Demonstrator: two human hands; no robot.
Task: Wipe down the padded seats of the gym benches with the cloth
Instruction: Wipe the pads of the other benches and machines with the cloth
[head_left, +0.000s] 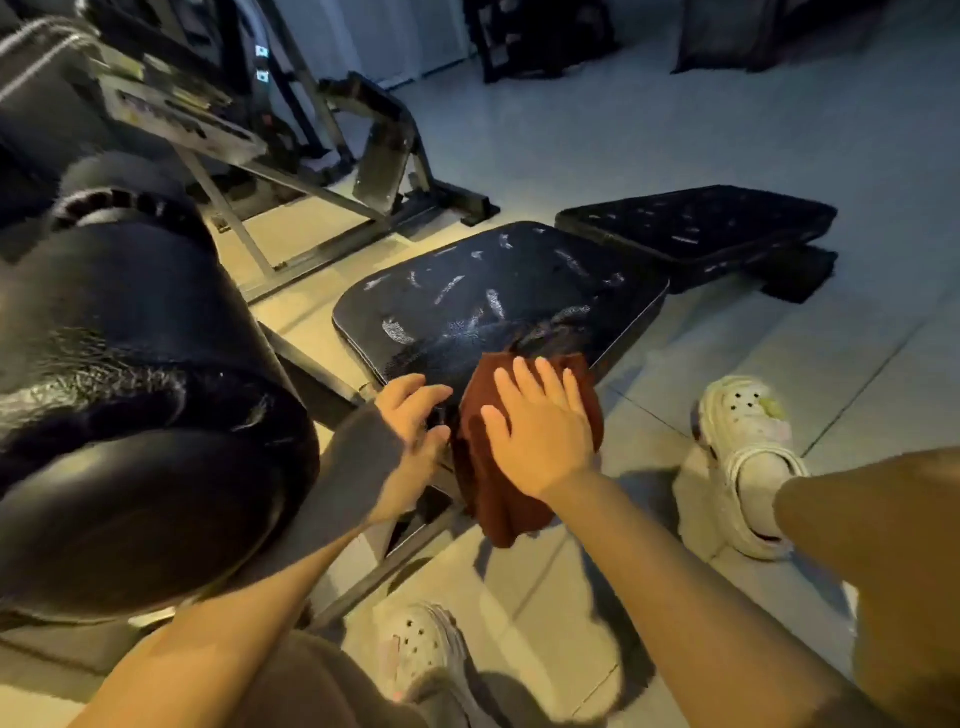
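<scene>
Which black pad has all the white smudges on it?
The seat pad right under the brown cloth, which the right hand presses flat. The far pad shows only faint specks, and the big round roller pad on the left just looks shiny.

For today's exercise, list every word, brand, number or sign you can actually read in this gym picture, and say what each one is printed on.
No text can be read in this picture.
Weight machine: pale label strips, too blurred to read.
Machine upright: two small light-blue stickers, too small to read.
Bench seat: white marks are scuffs, not letters.
Cloth and shoes: no print visible.
</scene>
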